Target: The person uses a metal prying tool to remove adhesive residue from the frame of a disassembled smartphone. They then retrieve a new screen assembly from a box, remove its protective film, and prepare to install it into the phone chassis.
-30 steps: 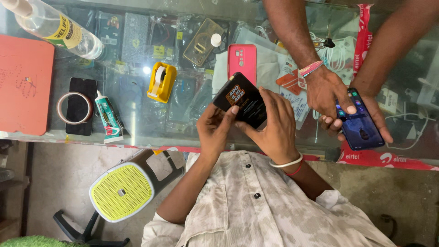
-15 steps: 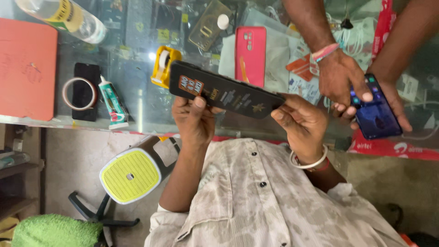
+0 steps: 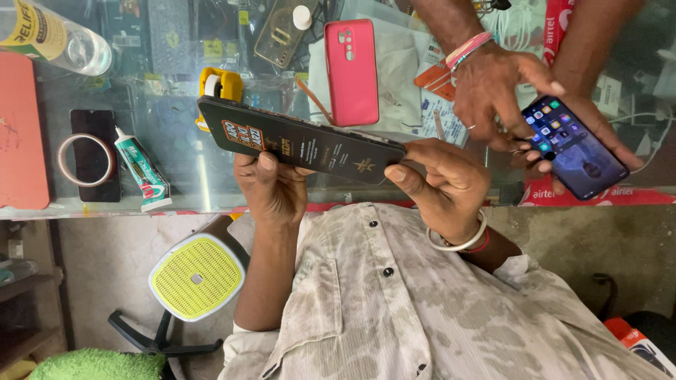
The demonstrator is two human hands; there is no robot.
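Left hand [image 3: 276, 188] and right hand [image 3: 447, 184] each pinch one end of a flat black packet [image 3: 299, 141], thumbs on its face, held level just above the glass counter [image 3: 176, 151]. Risk, as judged: held only by its ends, the packet could slip or flex and drop onto the glue tube [image 3: 144, 171] or tape roll [image 3: 84, 159] below. Cluttered shop counter; another person's hands hold a phone [image 3: 574, 146] at right; concrete floor, stool [image 3: 197, 276].
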